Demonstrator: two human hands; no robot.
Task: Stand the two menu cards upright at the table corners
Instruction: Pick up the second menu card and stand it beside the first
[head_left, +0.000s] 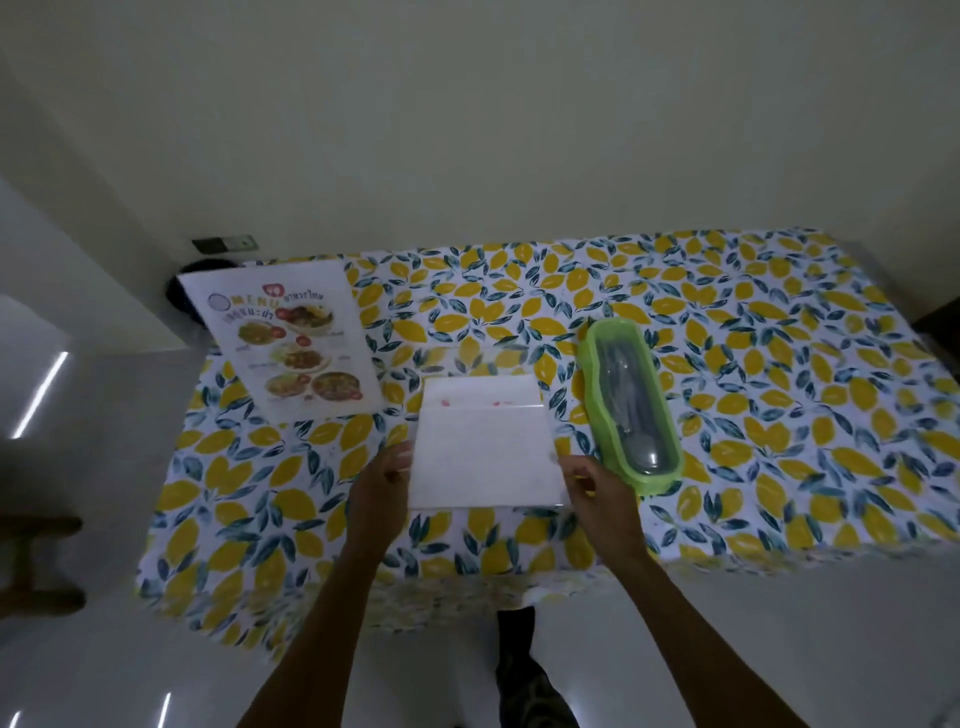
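Note:
One menu card with food pictures stands tilted at the table's far left corner, printed face toward me. The second menu card shows its blank white back in a clear holder, near the table's front middle. My left hand grips its left edge and my right hand grips its right edge. The card leans away from me, with its clear base visible beyond it.
A green cutlery box with a clear lid lies right of the held card, close to my right hand. The table wears a lemon-print cloth. A wall runs behind it, and a dark wooden stool stands at the left.

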